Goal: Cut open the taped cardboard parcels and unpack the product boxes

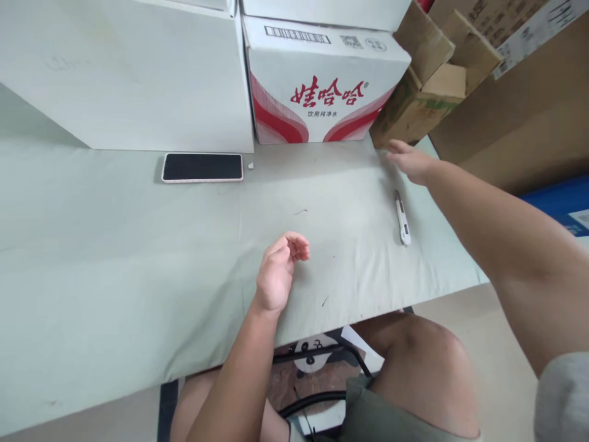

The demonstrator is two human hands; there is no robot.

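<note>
My left hand (278, 270) is raised over the middle of the table near its front edge, its fingers loosely curved with no object visible in them. On the right, my right hand (409, 161) reaches out with fingers stretched, slightly blurred and holding nothing that I can see. Just beyond its fingertips stands an open brown cardboard box (405, 107); whether they touch cannot be told. A white utility knife (402, 222) lies on the green tablecloth (138, 258) below my right hand, apart from it.
A phone (202, 167) lies face up in front of a large white box (170, 92), with a small white scrap (251, 166) beside it. At the back stands a white and red carton (331, 92). Larger brown cardboard (506, 116) and a blue item (559, 199) are on the right.
</note>
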